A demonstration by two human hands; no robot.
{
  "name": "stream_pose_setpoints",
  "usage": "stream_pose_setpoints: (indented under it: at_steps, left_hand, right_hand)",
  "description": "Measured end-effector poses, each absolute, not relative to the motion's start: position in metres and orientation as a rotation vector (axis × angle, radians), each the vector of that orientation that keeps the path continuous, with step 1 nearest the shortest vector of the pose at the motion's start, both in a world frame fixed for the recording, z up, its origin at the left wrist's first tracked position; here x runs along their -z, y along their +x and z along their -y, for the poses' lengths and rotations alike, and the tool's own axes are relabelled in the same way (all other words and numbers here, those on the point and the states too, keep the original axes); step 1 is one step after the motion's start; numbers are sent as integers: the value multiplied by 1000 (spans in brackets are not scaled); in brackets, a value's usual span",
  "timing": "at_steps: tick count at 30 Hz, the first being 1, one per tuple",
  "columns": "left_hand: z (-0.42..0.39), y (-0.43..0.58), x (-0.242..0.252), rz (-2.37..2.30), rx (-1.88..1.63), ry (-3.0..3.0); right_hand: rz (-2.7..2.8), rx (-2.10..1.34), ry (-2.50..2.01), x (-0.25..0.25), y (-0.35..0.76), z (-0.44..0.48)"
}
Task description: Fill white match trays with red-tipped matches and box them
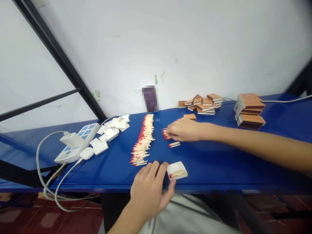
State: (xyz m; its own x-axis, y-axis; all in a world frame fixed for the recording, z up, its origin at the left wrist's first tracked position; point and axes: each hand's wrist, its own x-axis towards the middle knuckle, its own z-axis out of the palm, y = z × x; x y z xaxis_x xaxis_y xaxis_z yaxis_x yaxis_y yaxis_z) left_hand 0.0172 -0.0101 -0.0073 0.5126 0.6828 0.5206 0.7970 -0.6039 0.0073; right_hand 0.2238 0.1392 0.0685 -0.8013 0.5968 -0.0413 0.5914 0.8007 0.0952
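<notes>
My left hand (149, 187) grips the left end of a small white matchbox tray (173, 167) between thumb and index finger, at the table's front edge. Inside the tray lie several red-tipped matches (179, 174) along its near side. Farther back, my right hand (184, 130) is bent down over a small pile of matches (165, 134), fingers closed on some of them; the fingertips are partly hidden. A few loose matches (174, 144) rest just in front of that hand. To its left runs a long row of matches (145, 136), red heads pointing left.
On the blue table (219, 169) stand matchbox covers in a heap (204, 104) and a stack (251, 110), with one single cover (189, 117) behind my right hand. More white trays (114, 126) and a power strip (85, 133) with cables lie left. A white wall rises behind.
</notes>
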Motion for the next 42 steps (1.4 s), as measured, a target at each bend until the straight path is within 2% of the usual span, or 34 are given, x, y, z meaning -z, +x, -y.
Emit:
stream_pose_setpoints:
  at_steps: [15, 32, 42]
  left_hand:
    - [10, 17, 7, 1271, 703, -2534]
    - [10, 17, 8, 1254, 698, -2505]
    - [10, 15, 8, 1252, 709, -2525]
  right_hand:
    - [-2936, 82, 869, -75, 228, -138]
    - [-2919, 109, 870, -75, 228, -136]
    - [-2953, 362, 803, -78, 228, -139]
